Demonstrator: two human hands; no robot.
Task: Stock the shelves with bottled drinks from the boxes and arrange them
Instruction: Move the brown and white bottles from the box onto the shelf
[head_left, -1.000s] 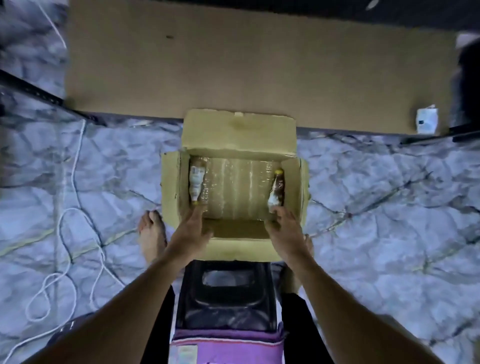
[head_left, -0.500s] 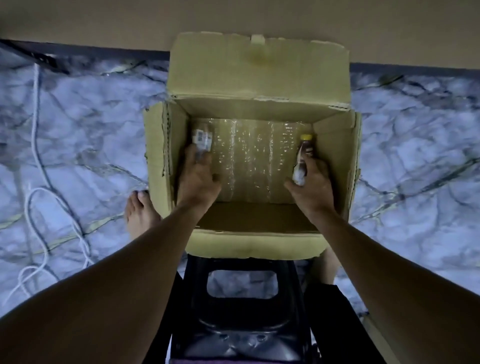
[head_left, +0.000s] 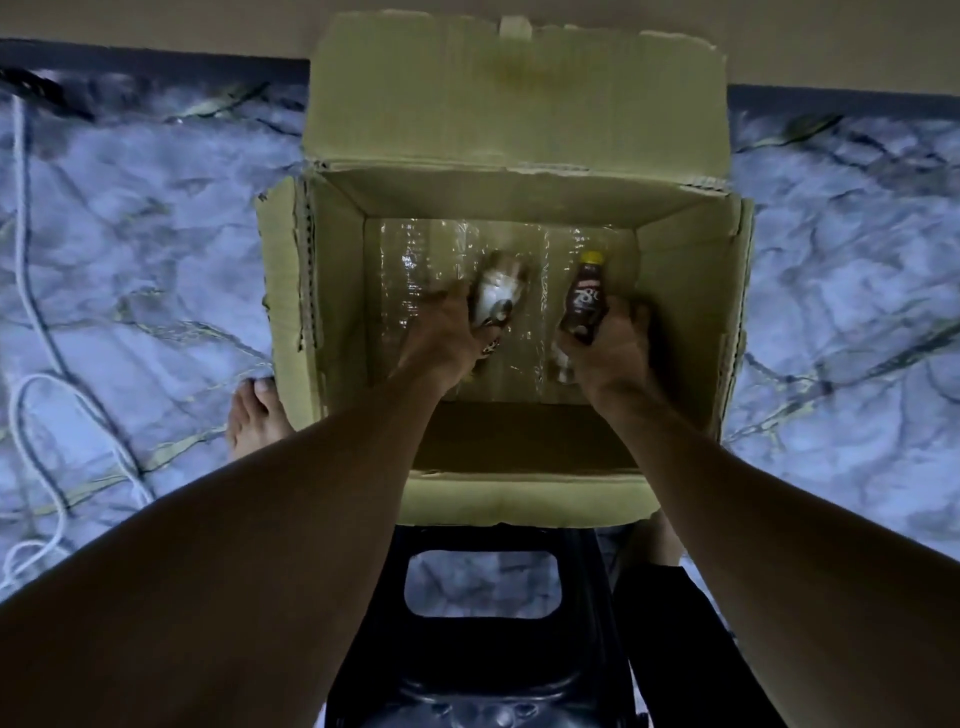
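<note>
1. Floor: pale marbled floor (head_left: 130, 234) with dark veins, dimly lit. A tan board (head_left: 156, 21) runs across the far edge, with a dark strip (head_left: 130, 52) just below it.
2. Surroundings: a white cable (head_left: 23, 291) loops over the floor, well to the left of the box. A bare foot (head_left: 254, 415) rests on the floor, touching or just beside the box's left near corner; which of the two cannot be told. A black stool (head_left: 467, 670) stands under the person, its front edge against the box's near flap.
3. Cardboard box (head_left: 519, 499): open on the floor, far flap (head_left: 519, 104) folded back toward the board and side flaps upright. Crinkled clear plastic wrap (head_left: 410, 270) lines the bottom.
4. Access: both forearms reach down over the near wall. The walls stand close on each side of the hands.
5. Left hand (head_left: 441, 338): inside the box, fingers curled round a white-labelled bottle (head_left: 496, 291). This bottle is blurred and its cap is unreadable.
6. Right hand (head_left: 613, 348): inside the box, gripping a dark bottle (head_left: 584, 301) by its lower body. Its yellow cap (head_left: 592, 258) points toward the far wall.
7. The two bottles sit near each other at the middle of the box, apart.
</note>
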